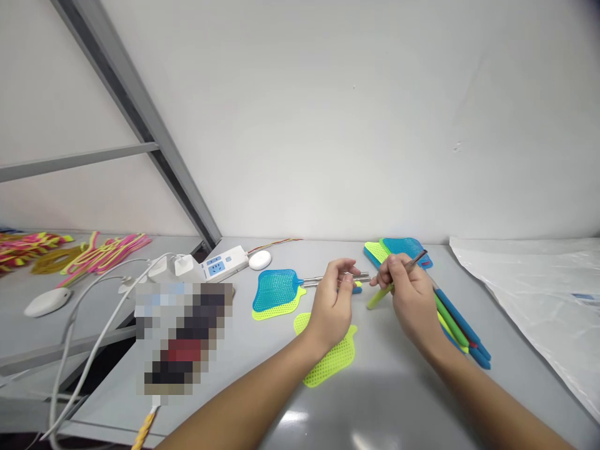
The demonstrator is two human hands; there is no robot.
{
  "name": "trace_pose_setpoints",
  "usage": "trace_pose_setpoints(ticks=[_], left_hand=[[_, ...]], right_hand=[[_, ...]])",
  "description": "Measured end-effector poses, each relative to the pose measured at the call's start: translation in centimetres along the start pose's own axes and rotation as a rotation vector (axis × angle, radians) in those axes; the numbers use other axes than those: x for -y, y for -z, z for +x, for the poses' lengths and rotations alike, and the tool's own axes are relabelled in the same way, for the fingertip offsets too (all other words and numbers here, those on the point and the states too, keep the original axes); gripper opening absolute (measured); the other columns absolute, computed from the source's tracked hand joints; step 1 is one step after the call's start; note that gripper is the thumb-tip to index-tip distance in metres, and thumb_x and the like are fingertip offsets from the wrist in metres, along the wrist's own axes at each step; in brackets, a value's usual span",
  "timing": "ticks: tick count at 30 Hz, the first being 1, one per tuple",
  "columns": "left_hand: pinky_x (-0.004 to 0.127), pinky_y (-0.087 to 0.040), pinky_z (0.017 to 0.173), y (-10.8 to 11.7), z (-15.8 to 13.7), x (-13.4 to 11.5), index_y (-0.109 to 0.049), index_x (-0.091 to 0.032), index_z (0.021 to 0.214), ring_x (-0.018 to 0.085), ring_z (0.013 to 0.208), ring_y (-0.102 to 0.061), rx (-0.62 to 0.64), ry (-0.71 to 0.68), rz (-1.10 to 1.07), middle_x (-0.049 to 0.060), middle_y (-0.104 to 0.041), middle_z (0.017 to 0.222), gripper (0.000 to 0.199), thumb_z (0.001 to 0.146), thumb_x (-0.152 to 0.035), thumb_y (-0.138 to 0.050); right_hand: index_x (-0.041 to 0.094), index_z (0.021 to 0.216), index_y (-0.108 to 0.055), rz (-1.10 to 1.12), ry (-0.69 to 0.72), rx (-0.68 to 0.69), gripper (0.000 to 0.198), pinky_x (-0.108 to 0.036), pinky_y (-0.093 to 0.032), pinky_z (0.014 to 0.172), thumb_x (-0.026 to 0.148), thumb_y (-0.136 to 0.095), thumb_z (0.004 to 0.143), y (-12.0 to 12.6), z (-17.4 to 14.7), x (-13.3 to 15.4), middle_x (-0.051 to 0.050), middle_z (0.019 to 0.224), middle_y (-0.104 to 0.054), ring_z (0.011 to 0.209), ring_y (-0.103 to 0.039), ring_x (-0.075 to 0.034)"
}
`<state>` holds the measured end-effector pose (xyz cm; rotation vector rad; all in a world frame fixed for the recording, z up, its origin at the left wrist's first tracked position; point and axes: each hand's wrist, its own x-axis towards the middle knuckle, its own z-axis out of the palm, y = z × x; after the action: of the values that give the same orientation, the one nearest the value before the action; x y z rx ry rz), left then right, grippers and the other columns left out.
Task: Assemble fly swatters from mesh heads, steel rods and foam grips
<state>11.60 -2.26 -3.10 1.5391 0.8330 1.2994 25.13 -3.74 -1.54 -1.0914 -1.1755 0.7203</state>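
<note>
My right hand [409,295] is closed around a slim yellow-green handle [379,299], its lower end pointing down-left; a thin dark rod [418,259] sticks out above the fist. My left hand [334,301] hovers to its left with loosely bent fingers, thumb and fingertips apart. Behind those fingers run thin metal rods [310,280] from a blue fly swatter [277,289] lying over a yellow-green one. Under my left wrist lies a loose yellow-green swatter head [334,362], partly covered. Whether the left fingertips touch a rod is hard to see.
Blue and green handles [452,322] lie right of my right hand, below stacked swatter heads [407,247]. A plastic sheet [529,281] covers the right side. Leftward are a power strip [227,263], white cables [96,344], a white oval object [260,260] and a blurred-out item [185,340].
</note>
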Motion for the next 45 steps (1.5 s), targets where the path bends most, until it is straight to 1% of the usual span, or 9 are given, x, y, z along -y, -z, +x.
trace_pose_setpoints(ticks=[4,9,13,16,23,30,35,39,45], left_hand=[[0.031,-0.047,0.082,-0.4,-0.1,0.6,-0.055,-0.022,0.106,0.016,0.093,-0.059,0.004,0.045,-0.011,0.005,-0.062,0.100,0.018,0.094,-0.029,-0.045],[0.031,-0.047,0.081,-0.2,0.0,0.8,-0.058,-0.021,0.100,0.017,0.091,-0.060,0.056,0.041,0.081,0.005,-0.064,0.097,0.015,0.092,-0.027,-0.047],[0.030,-0.046,0.079,-0.3,-0.1,1.1,-0.058,-0.021,0.100,0.017,0.091,-0.060,0.092,0.066,0.112,0.005,-0.064,0.098,0.015,0.092,-0.027,-0.047],[0.029,-0.046,0.078,-0.5,-0.2,1.3,-0.058,-0.022,0.100,0.016,0.093,-0.060,0.104,0.082,0.098,0.004,-0.064,0.098,0.015,0.093,-0.027,-0.045],[0.028,-0.045,0.076,-0.4,0.0,1.3,-0.057,-0.021,0.098,0.016,0.088,-0.058,0.087,0.108,0.089,0.004,-0.063,0.093,0.014,0.092,-0.028,-0.046],[0.027,-0.045,0.074,-0.5,0.2,1.6,-0.056,-0.021,0.097,0.013,0.079,-0.055,0.086,0.152,0.058,0.002,-0.062,0.090,0.012,0.091,-0.026,-0.047],[0.026,-0.045,0.075,-0.6,0.2,1.6,-0.056,-0.021,0.097,0.013,0.080,-0.056,0.089,0.174,0.066,0.002,-0.062,0.090,0.012,0.091,-0.025,-0.046],[0.027,-0.045,0.075,-0.6,0.2,1.6,-0.057,-0.021,0.097,0.013,0.080,-0.057,0.095,0.173,0.061,0.002,-0.062,0.089,0.012,0.091,-0.025,-0.047],[0.027,-0.045,0.075,-0.6,0.3,1.6,-0.057,-0.022,0.097,0.013,0.080,-0.057,0.085,0.159,0.068,0.002,-0.062,0.090,0.012,0.091,-0.025,-0.047]], right_hand=[[0.021,0.094,-0.055,-0.011,-0.010,-0.054,0.025,-0.027,-0.044,0.066,0.046,-0.050,0.092,0.4,0.5,0.3,0.005,0.063,-0.042,0.063,-0.049,-0.013],[0.021,0.068,-0.051,0.143,-0.051,-0.026,0.040,-0.026,-0.041,0.058,0.051,-0.045,0.093,0.8,1.1,0.5,0.007,0.054,-0.027,0.050,-0.034,-0.011],[0.021,0.056,-0.043,0.080,-0.130,-0.064,0.049,-0.026,-0.040,0.056,0.054,-0.044,0.092,1.3,1.5,0.8,0.007,0.050,-0.024,0.047,-0.030,-0.010],[0.021,0.055,-0.039,0.033,-0.124,-0.092,0.051,-0.026,-0.040,0.055,0.055,-0.043,0.092,1.5,1.6,0.8,0.007,0.048,-0.025,0.045,-0.027,-0.009],[0.022,0.056,-0.034,0.025,-0.069,-0.063,0.049,-0.027,-0.042,0.060,0.051,-0.042,0.094,1.5,1.8,0.2,0.008,0.046,-0.024,0.043,-0.026,-0.009],[0.022,0.054,-0.029,0.010,-0.052,0.013,0.049,-0.030,-0.046,0.072,0.047,-0.041,0.095,1.5,2.0,0.1,0.010,0.047,-0.023,0.041,-0.027,-0.007],[0.022,0.057,-0.033,-0.007,-0.039,0.040,0.047,-0.034,-0.046,0.082,0.046,-0.038,0.096,1.7,2.0,-0.2,0.010,0.047,-0.025,0.041,-0.037,-0.008],[0.022,0.058,-0.036,-0.062,-0.032,0.094,0.046,-0.035,-0.046,0.083,0.047,-0.037,0.097,1.6,2.0,-0.3,0.008,0.049,-0.031,0.043,-0.042,-0.009],[0.023,0.058,-0.036,-0.060,-0.048,0.120,0.046,-0.036,-0.047,0.079,0.049,-0.037,0.096,1.7,2.0,-0.5,0.008,0.049,-0.029,0.043,-0.042,-0.010]])
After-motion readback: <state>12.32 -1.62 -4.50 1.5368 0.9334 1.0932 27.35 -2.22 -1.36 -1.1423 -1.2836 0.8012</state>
